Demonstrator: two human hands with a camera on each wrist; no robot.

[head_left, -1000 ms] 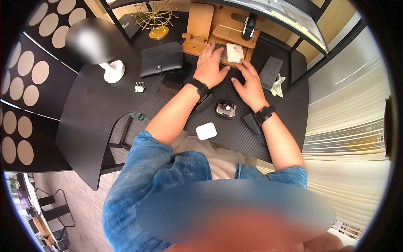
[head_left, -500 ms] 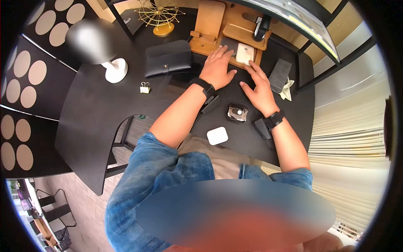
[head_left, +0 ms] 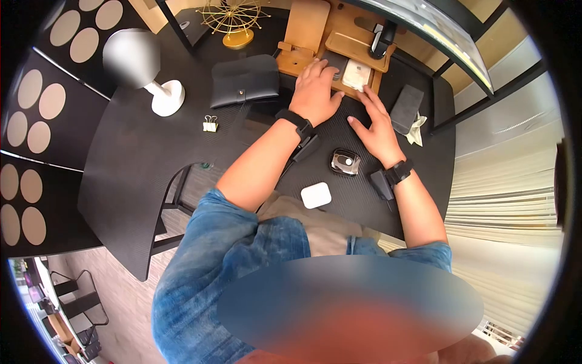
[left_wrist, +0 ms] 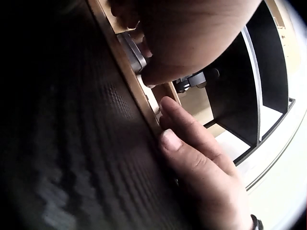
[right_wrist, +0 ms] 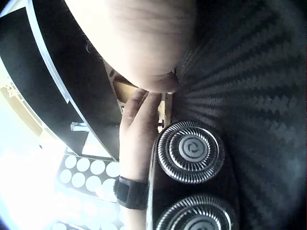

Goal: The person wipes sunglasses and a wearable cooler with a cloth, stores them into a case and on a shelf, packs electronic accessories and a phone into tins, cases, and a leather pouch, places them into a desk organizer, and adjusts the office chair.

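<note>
My left hand lies with spread, slightly bent fingers at the front left of the wooden organizer. Beside its fingertips is a dark grey item, seen as a rounded metallic edge in the left wrist view. A white flat item with an apple logo rests on the organizer between the hands. My right hand has its fingertips at the organizer's front right edge, near the white item's lower corner; contact with it cannot be told. Neither hand grips anything.
A round-headed shaver and a white case lie nearer the body. A black pouch, binder clip and white lamp are left; a grey box and crumpled tissue are right. A monitor overhangs behind.
The head view has shifted, so the desk items and hands appear farther right than a second ago. Both hands stay at the organizer's front edge with little change in finger pose.
</note>
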